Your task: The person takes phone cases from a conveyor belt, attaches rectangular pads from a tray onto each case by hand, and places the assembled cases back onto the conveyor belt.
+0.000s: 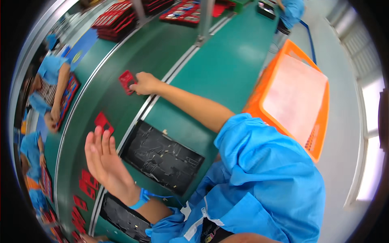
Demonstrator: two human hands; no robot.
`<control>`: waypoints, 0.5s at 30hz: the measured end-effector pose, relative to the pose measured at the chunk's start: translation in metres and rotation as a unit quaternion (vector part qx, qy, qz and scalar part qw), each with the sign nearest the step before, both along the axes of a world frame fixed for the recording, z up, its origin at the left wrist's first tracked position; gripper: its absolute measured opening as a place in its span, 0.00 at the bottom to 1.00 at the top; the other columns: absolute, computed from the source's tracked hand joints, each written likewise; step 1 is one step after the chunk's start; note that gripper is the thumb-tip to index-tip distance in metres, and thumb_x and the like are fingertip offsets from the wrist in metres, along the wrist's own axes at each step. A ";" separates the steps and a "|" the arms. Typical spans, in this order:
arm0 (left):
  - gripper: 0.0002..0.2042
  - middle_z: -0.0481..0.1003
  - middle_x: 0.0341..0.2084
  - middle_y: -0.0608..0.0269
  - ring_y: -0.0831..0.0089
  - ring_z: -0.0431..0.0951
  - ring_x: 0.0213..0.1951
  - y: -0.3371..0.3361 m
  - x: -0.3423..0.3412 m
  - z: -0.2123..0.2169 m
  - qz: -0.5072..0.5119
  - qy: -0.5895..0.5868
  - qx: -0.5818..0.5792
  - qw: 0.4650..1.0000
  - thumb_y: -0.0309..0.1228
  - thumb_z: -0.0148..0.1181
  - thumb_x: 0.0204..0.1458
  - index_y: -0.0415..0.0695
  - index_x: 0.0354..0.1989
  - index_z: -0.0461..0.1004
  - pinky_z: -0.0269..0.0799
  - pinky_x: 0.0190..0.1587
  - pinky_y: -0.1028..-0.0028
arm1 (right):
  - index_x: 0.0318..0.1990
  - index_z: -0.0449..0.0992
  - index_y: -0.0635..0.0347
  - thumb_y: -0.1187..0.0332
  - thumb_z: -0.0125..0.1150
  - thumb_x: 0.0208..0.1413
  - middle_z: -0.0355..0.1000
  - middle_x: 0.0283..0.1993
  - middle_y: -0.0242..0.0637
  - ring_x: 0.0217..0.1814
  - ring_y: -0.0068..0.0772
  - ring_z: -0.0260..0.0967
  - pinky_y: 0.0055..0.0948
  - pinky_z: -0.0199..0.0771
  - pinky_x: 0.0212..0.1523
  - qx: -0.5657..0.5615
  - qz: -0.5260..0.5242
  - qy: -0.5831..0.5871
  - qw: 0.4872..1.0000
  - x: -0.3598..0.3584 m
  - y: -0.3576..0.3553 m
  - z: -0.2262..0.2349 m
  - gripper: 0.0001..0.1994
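Observation:
My right hand (146,84) reaches far out over the dark green conveyor belt (113,65), fingers closed on the edge of a small flat red holder (127,81) with cut-outs. My left hand (107,164) is raised above the near side of the belt, fingers stretched out and holding nothing. Around its wrist is a blue wrist strap (141,198) with a cord. Just beyond those fingertips another red holder (104,122) lies on the belt. Between my arms, a black rectangular tray (162,156) with thin strips or wires in it rests on the green worktop.
A second black tray (123,216) lies at lower left, beside several red holders (87,184) on the belt. To the right stands an orange crate (279,93) with a pale sheet. Co-workers (52,81) in blue sit across the belt. Stacked red trays (115,20) stand at the back.

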State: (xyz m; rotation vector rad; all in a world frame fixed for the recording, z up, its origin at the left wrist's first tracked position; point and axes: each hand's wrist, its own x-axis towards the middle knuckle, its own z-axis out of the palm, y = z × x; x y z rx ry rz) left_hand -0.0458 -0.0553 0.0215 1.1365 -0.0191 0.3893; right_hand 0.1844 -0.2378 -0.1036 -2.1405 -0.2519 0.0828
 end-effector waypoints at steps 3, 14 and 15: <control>0.24 0.70 0.60 0.40 0.57 0.74 0.57 0.018 -0.005 -0.005 0.009 -0.002 0.011 1.000 0.34 0.49 0.69 0.28 0.66 0.62 0.67 0.62 0.62 | 0.64 0.64 0.80 0.58 0.66 0.59 0.83 0.40 0.47 0.39 0.40 0.82 0.35 0.80 0.45 0.105 -0.023 -0.077 0.991 -0.039 -0.029 0.024 0.35; 0.09 0.67 0.40 0.54 0.61 0.66 0.46 0.023 -0.026 0.010 -0.079 -0.073 -0.062 0.992 0.29 0.45 0.70 0.36 0.42 0.69 0.64 0.58 0.60 | 0.31 0.80 0.64 0.58 0.59 0.62 0.80 0.29 0.43 0.32 0.28 0.79 0.31 0.77 0.36 -0.319 -0.372 -0.084 0.868 -0.306 -0.486 0.119 0.17; 0.08 0.65 0.40 0.55 0.62 0.65 0.45 0.016 -0.032 0.014 -0.047 -0.066 -0.055 0.995 0.28 0.44 0.70 0.36 0.41 0.67 0.63 0.59 0.59 | 0.28 0.78 0.62 0.58 0.58 0.61 0.75 0.25 0.33 0.32 0.20 0.74 0.27 0.73 0.34 -0.290 -0.433 0.017 0.853 -0.334 -0.503 0.094 0.16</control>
